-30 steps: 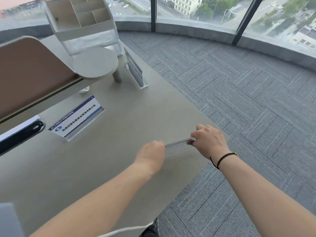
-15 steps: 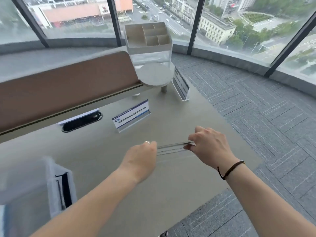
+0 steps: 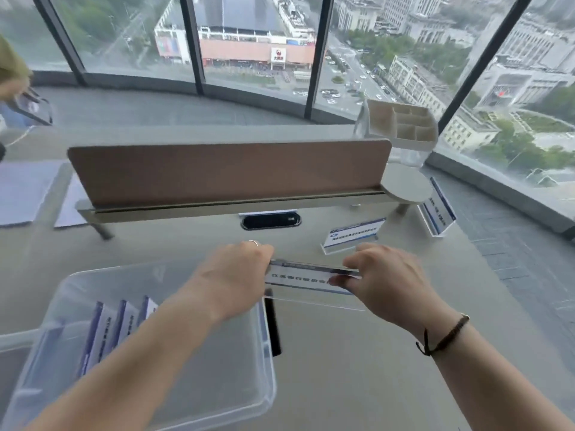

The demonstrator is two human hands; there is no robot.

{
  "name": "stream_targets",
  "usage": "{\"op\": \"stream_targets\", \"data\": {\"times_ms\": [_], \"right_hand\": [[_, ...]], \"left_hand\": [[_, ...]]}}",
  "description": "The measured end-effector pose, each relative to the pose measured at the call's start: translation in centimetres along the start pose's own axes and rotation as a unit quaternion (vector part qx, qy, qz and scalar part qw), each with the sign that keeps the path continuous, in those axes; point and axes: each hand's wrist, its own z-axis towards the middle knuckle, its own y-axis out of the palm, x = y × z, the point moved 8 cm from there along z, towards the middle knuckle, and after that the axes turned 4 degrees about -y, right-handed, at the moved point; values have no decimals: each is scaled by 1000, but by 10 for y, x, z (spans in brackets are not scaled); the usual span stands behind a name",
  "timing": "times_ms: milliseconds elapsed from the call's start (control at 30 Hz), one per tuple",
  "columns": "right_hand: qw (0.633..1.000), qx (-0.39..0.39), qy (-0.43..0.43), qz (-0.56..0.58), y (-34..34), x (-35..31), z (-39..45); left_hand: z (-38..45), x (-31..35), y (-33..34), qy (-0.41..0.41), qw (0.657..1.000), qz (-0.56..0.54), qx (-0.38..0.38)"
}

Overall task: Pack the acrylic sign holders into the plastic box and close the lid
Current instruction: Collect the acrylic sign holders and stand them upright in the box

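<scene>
A: Holding the sign holder (image 3: 311, 279) by both ends looks right to me. The left hand (image 3: 239, 272) is clamped on its left end and the right hand (image 3: 384, 281) on its right end, so it hangs level just above the surface (image 3: 373, 353), beside the right rim of the plastic box (image 3: 267, 384).

B: Agreed. I'd judge the step in hand is carrying it across into the box. Three holders already stand (image 3: 119, 321) in a row on the left side, so this one ought to go in upright, next to them, with its printed face turned the same way.

A: And lift it clear over the rim first; acrylic scuffs easily, and a knock could tip the row.

B: How do the arms sit?

A: Both forearms reach forward from the bottom of the view. The left one crosses over the box and hides part of it. Both palms face down, fingers curled over the top edge of the holder, thumbs hidden beneath.

B: Anything left out?

A: Two more holders wait further back on the right, one lying (image 3: 353, 236), one by the corner (image 3: 437, 209). I can't see a lid.
</scene>
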Motion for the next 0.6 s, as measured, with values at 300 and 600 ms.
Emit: {"op": "stream_targets", "data": {"times_ms": [300,600], "right_hand": [[996,-36,-74,14,37,-165,46],[991,-125,-46,33,125,-213,48]], "left_hand": [[-35,-162,-24,-31,997,21,-69],[-29,-228,48,-14,988,-1,-154]]}}
